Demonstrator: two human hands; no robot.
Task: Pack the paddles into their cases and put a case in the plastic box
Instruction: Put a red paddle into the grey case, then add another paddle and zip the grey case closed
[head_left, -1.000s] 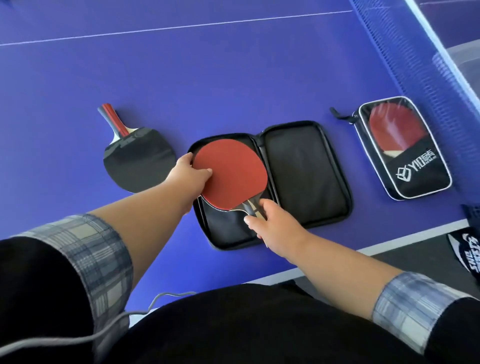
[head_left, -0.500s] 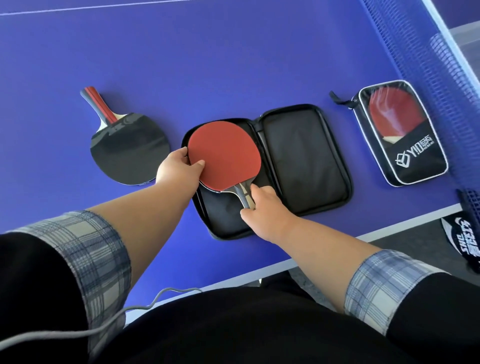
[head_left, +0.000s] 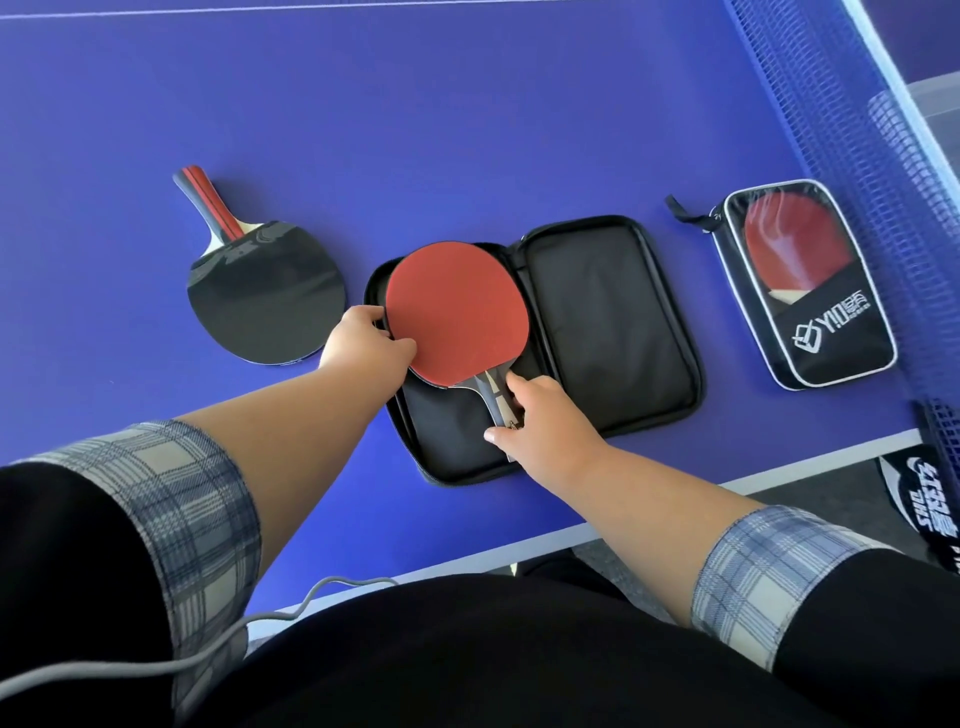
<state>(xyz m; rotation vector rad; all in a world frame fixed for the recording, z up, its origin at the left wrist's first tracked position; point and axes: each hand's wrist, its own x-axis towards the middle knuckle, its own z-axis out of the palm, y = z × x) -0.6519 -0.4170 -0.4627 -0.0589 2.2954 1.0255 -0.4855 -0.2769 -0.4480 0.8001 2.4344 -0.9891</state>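
Over the last second the red paddle (head_left: 457, 312) has slid up toward 12 o'clock into the left half of the open case (head_left: 613, 322) — left hand (head_left: 363, 345) pinching the blade edge, right hand (head_left: 540, 415) closed on the handle — so seating looks nearly done, with zipping next.

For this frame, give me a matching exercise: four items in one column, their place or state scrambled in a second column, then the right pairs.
Items
1. red-faced paddle
2. black-faced paddle
3. open black case
4. clear-window case

Places or states
A. closed, a red paddle showing inside, beside the net
B. bare on the blue table, untouched
C. unzipped, lying flat
D. over the open case's left half, left hand at the blade edge, right hand at the handle

Pairs: 1-D, 2-B, 3-C, 4-A
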